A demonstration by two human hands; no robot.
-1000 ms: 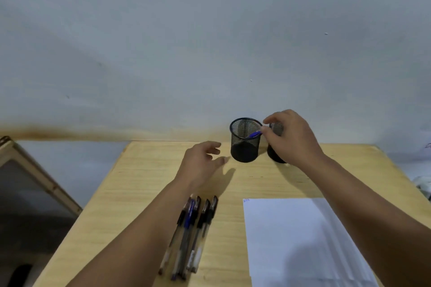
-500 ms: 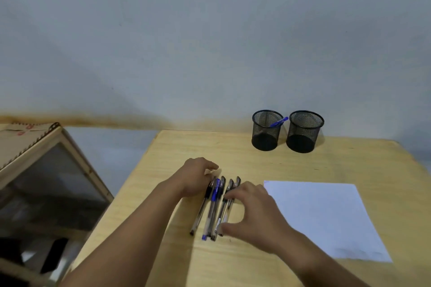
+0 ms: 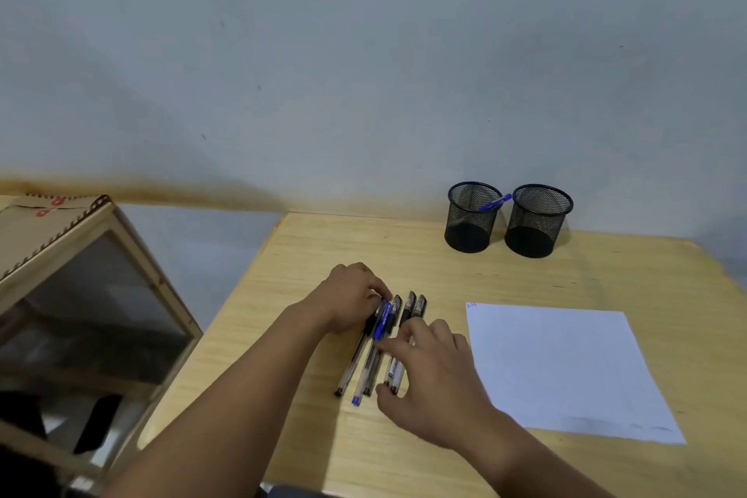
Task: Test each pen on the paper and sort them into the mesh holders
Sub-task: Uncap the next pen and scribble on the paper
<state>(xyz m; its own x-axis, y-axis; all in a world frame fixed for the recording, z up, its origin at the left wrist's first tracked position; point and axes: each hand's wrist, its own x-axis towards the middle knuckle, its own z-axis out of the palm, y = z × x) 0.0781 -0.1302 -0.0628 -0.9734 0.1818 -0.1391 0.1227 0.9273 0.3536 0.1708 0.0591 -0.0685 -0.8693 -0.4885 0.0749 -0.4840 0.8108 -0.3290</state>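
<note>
Several capped pens (image 3: pixel 378 344) lie side by side on the wooden table (image 3: pixel 525 279), one with a blue cap among black ones. My left hand (image 3: pixel 351 297) rests at their cap ends, fingertips touching the blue pen's cap. My right hand (image 3: pixel 430 366) lies over the right-hand pens, fingers curled on them, none lifted. A white sheet of paper (image 3: pixel 562 368) lies to the right, with a small blue mark in its top left corner. Two black mesh holders stand at the back: the left holder (image 3: pixel 473 216) has a blue pen (image 3: pixel 495 202) in it, the right holder (image 3: pixel 537 220) looks empty.
A wooden-framed cabinet with a glass panel (image 3: pixel 81 295) stands left of the table, a cardboard box (image 3: pixel 36 222) on top. A pale wall rises right behind the holders. The table's left edge runs close to the pens.
A second ago my right hand was at the left holder with the blue pen. It has come down onto the pen row, and my left hand has drawn back to the caps.
</note>
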